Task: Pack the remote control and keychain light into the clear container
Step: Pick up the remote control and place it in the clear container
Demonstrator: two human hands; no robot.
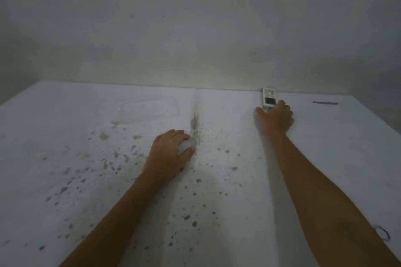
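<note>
A white remote control (268, 97) with a dark screen lies at the far edge of the table, against the wall. My right hand (275, 117) reaches over its near end, with fingers and thumb closing around it. The clear container (145, 108) sits at the far left of the table, faint and see-through against the white cover. My left hand (171, 151) rests near the middle of the table, fingers curled and apart, holding nothing. I see no keychain light that I can tell for certain.
The table (65, 169) wears a white cover with several grey stains and a crease down the middle. A thin dark blue stick (325, 103) lies at the far right. A small dark ring (383, 233) sits near the right edge. A grey wall stands behind.
</note>
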